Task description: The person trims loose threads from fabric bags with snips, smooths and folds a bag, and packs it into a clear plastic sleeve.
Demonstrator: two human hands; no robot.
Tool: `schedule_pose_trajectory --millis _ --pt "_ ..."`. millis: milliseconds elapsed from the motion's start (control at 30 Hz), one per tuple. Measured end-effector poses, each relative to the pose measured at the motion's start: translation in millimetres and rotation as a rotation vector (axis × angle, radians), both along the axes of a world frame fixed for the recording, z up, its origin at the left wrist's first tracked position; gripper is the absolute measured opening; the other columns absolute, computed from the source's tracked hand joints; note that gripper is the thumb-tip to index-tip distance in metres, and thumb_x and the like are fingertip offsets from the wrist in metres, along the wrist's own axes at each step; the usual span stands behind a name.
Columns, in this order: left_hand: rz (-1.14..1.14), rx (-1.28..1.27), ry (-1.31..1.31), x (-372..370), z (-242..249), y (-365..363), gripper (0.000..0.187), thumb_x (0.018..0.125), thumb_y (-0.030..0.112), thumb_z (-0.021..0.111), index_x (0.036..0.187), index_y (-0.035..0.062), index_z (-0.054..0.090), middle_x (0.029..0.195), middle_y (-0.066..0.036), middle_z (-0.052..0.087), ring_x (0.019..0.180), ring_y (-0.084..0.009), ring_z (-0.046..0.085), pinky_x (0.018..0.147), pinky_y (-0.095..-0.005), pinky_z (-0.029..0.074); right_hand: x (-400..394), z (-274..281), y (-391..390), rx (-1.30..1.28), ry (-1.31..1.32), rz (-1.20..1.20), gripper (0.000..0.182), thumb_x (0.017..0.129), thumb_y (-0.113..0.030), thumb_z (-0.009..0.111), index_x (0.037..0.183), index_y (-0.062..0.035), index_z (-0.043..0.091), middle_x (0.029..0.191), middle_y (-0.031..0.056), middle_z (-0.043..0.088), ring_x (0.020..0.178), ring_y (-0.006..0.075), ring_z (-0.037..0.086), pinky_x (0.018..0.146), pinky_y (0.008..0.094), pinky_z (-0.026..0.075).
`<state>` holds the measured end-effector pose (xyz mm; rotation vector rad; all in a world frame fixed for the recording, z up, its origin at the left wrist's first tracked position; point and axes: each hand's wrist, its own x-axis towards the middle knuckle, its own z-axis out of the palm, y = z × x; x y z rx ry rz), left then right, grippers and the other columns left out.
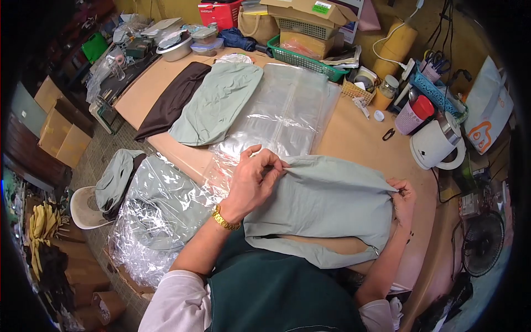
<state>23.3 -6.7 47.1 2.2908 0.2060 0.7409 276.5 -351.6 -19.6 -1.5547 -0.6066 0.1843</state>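
1. On the near part of the worktop [354, 130], a pale grey-green garment [326, 193] is stretched between two hands, just in front of the wearer's dark green clothing [282, 296].

2. By the left hand [251, 180], the garment's far left corner is pinched between thumb and forefinger; the remaining fingers are held bent, clear of the cloth. A gold-coloured watch [225, 217] is worn on this wrist.

3. By the right hand [404, 199], the garment's right edge is gripped, with the fingers closed on the cloth. Creases are drawn across the fabric from this hold.

4. Along the garment's near side, a narrow length of the same cloth is curved, and the tan surface is seen through the gap.

5. Beyond the left hand, clear plastic bags [282, 105] are laid flat. Just to their left, a second pale green garment [218, 105] is placed, with dark brown cloth [174, 102] beside it.

6. Left of the wearer, more grey-green cloth is covered by crinkled clear plastic [160, 210]; grey-green and dark cloth [113, 180] is draped over a white chair [83, 210].

7. Towards the far right, a white kettle [426, 146] is stood near a pink holder [409, 123]. At the far edge, cardboard boxes are held in a green basket [310, 63].
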Motion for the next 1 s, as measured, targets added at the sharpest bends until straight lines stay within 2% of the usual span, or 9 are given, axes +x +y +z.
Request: schedule_pose_trajectory --millis 100,200,300,467,567,733,767,867,1000 --pt "0.016 0.001 -0.131 3 4 -6 0.015 0.073 0.000 0.072 0.085 0.0081 0.068 0.082 -0.004 0.068 0.081 -0.0221 0.062 0.090 -0.0393 0.041 6 1 -11 0.029 -0.208 0.032 0.022 0.076 0.015 0.062 0.085 -0.0033 0.053 0.091 0.0089 0.062 0.092 0.0171 0.059 0.098 0.0337 0.044" --pt "0.030 0.277 -0.060 -3 5 -7 0.020 0.067 0.001 0.075 0.083 0.0108 0.069 0.080 -0.002 0.062 0.080 -0.0213 0.058 0.085 -0.0399 0.039 0 10 -11 0.082 -0.226 0.041 0.025 0.073 0.017 0.061 0.083 -0.0035 0.052 0.089 0.0067 0.059 0.089 0.0154 0.058 0.098 0.0342 0.044" --pt "0.180 0.375 -0.173 -3 10 -8 0.021 0.062 0.001 0.074 0.076 0.0120 0.064 0.087 -0.002 0.059 0.085 -0.0219 0.056 0.087 -0.0421 0.034 -23 35 1 0.020 -0.021 -0.101 0.026 0.071 0.016 0.064 0.080 -0.0045 0.051 0.087 0.0056 0.057 0.085 0.0138 0.056 0.094 0.0321 0.045" --pt "0.028 0.492 -0.223 -2 9 -6 0.021 0.060 -0.001 0.071 0.072 0.0107 0.058 0.084 -0.001 0.058 0.083 -0.0218 0.057 0.090 -0.0396 0.034 -12 21 -13 -0.056 -0.236 -0.050 0.026 0.068 0.015 0.063 0.077 -0.0051 0.050 0.089 0.0059 0.058 0.085 0.0127 0.056 0.088 0.0292 0.045" --pt "0.102 0.385 -0.155 -5 10 -10 0.024 0.059 -0.004 0.069 0.074 0.0111 0.058 0.078 0.000 0.059 0.078 -0.0219 0.055 0.085 -0.0367 0.036 -19 29 -4 0.032 -0.240 -0.006 0.024 0.068 0.014 0.063 0.076 -0.0051 0.051 0.091 0.0072 0.061 0.086 0.0131 0.056 0.088 0.0290 0.044" --pt "0.203 0.278 -0.138 -5 8 -2 0.020 0.062 0.007 0.079 0.070 0.0112 0.061 0.078 0.000 0.056 0.078 -0.0207 0.052 0.078 -0.0376 0.035 -14 22 -21 0.059 -0.068 -0.008 0.018 0.073 0.002 0.072 0.079 -0.0035 0.056 0.088 0.0077 0.065 0.083 0.0129 0.057 0.088 0.0285 0.043" --pt "0.160 0.261 -0.174 -4 7 1 0.016 0.071 0.014 0.080 0.072 0.0107 0.064 0.079 -0.001 0.061 0.078 -0.0194 0.054 0.084 -0.0377 0.037 -13 19 -23 0.046 -0.078 -0.060 0.016 0.076 -0.004 0.074 0.081 -0.0026 0.058 0.087 0.0064 0.066 0.081 0.0111 0.057 0.085 0.0268 0.043" --pt "0.044 0.118 -0.094 -1 8 -1 0.015 0.078 0.018 0.078 0.076 0.0082 0.066 0.077 -0.002 0.065 0.077 -0.0181 0.058 0.095 -0.0397 0.036 -13 16 -23 0.019 -0.052 -0.107 0.016 0.082 -0.012 0.074 0.084 -0.0012 0.063 0.085 0.0040 0.066 0.078 0.0079 0.056 0.079 0.0239 0.043" --pt "-0.032 -0.208 -0.066 1 12 0 0.017 0.077 0.016 0.079 0.077 0.0046 0.066 0.074 -0.002 0.067 0.074 -0.0134 0.061 0.094 -0.0358 0.041 -18 24 -24 0.022 -0.053 -0.015 0.015 0.090 -0.016 0.068 0.085 -0.0011 0.065 0.084 0.0018 0.064 0.077 0.0046 0.052 0.072 0.0208 0.041"
